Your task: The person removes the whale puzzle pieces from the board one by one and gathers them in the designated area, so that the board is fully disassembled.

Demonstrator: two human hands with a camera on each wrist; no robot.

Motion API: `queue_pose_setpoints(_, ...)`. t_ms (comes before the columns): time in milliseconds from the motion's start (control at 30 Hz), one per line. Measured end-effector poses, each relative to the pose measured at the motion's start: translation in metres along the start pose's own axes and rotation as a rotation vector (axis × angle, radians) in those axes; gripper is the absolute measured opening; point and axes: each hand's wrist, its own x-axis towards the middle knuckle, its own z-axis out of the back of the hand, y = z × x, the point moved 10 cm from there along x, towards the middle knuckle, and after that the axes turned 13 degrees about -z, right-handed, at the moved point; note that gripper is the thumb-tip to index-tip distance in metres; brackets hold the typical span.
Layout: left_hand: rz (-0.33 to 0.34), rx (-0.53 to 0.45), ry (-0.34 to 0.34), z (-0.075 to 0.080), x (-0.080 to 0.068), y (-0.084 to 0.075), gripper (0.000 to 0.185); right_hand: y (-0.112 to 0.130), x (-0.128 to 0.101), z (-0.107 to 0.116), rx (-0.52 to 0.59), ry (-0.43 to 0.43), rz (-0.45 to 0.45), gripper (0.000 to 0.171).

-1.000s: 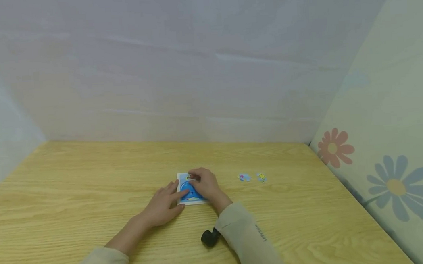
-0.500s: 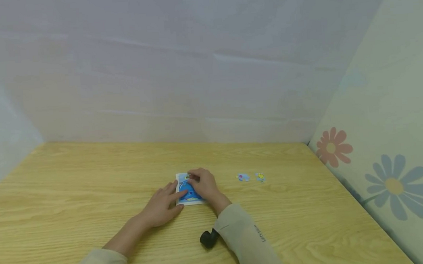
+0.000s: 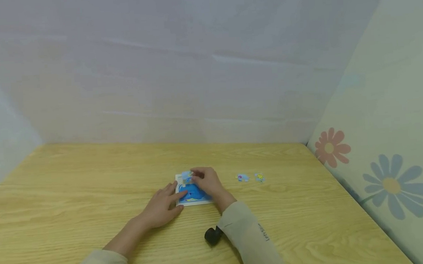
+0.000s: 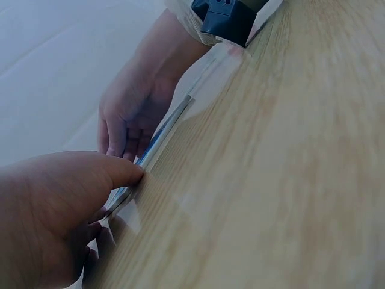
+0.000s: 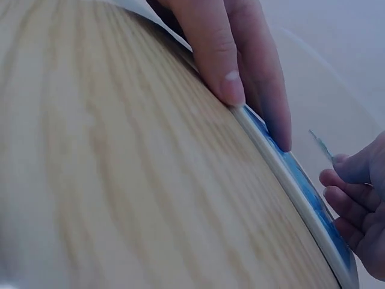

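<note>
Head | right fingers [image 3: 198,174] pinch puzzle piece [image 3: 186,174] | left fingers [image 3: 174,192] flat on puzzle board [image 3: 197,202]

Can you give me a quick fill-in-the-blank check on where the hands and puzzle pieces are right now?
1. The right hand pinches a small puzzle piece above the far-left corner of the ____.
2. The left hand presses on the puzzle board with ____ fingers.
3. ____ loose pieces lie on the wooden table to the right of the board.

Missing words: puzzle board; straight; Two
</note>
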Motion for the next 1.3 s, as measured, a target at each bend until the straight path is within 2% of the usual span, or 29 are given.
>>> queue_pose_setpoints(200,0.004,0.0,-0.003,0.001,-0.002,-0.001,0.042,0.0,0.0,0.007,0.048,0.019,-0.054,0.027)
queue_pose_setpoints(567,0.016,0.003,0.005,-0.001,-0.002,0.0,0.043,0.002,-0.005,0.034,0.161,0.131,0.084,0.032)
queue_pose_setpoints(767,0.022,-0.006,0.014,-0.002,-0.002,0.001,0.043,-0.007,-0.008,0.052,0.227,0.166,0.079,0.032)
queue_pose_setpoints(1133,0.009,0.004,0.004,-0.001,-0.002,-0.002,0.043,-0.023,-0.019,0.088,0.258,0.15,0.01,0.033)
queue_pose_setpoints(1300,0.011,0.006,0.003,-0.002,-0.001,-0.001,0.043,-0.04,-0.014,0.098,0.252,0.115,-0.001,0.032)
